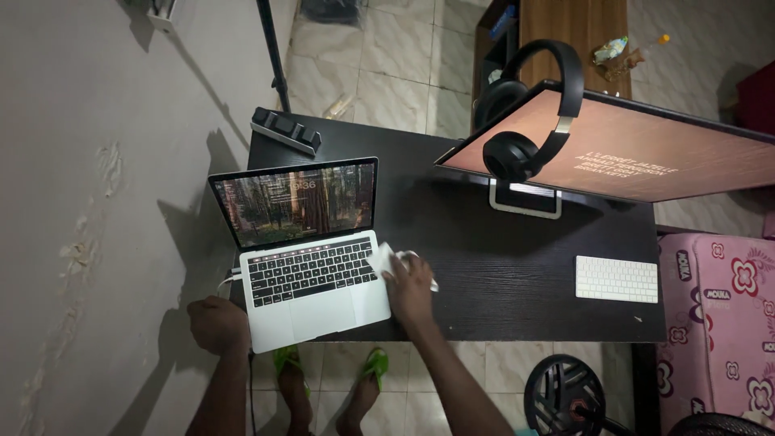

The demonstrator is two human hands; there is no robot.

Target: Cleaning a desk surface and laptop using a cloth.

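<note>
An open silver laptop [311, 266] sits on the left part of a black desk [500, 258], its screen lit with a forest picture. My right hand [410, 289] presses a white cloth [387, 258] flat against the desk beside the laptop's right edge. My left hand [216, 324] rests closed at the desk's front left corner, just left of the laptop, with nothing visible in it. A white cable [228, 278] runs from the laptop's left side.
A large monitor [638, 149] with black headphones [529, 113] hung on its corner stands at the back right. A small white keyboard [617, 279] lies at the right. A black stand [285, 131] sits at the back left. Wall at left, a weight plate [565, 396] on the floor.
</note>
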